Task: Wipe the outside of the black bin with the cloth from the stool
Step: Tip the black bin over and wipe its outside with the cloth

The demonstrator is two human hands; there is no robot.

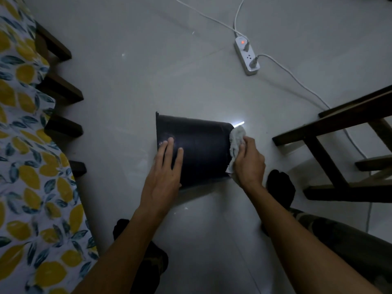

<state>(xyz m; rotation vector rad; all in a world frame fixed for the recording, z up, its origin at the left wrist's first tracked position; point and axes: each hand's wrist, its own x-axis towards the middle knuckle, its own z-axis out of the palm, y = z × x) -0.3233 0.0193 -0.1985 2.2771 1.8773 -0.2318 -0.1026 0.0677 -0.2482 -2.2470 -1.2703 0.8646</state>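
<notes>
The black bin lies on its side on the pale floor, its rim to the left and its base to the right. My left hand rests flat on the bin's wall near the rim, fingers spread. My right hand presses a crumpled white cloth against the bin's base end. Part of the cloth is hidden under my fingers.
A dark wooden stool stands at the right. A white power strip with cables lies on the floor behind. A bed with a lemon-print sheet and dark wooden slats runs along the left. My feet in dark socks are near the bin.
</notes>
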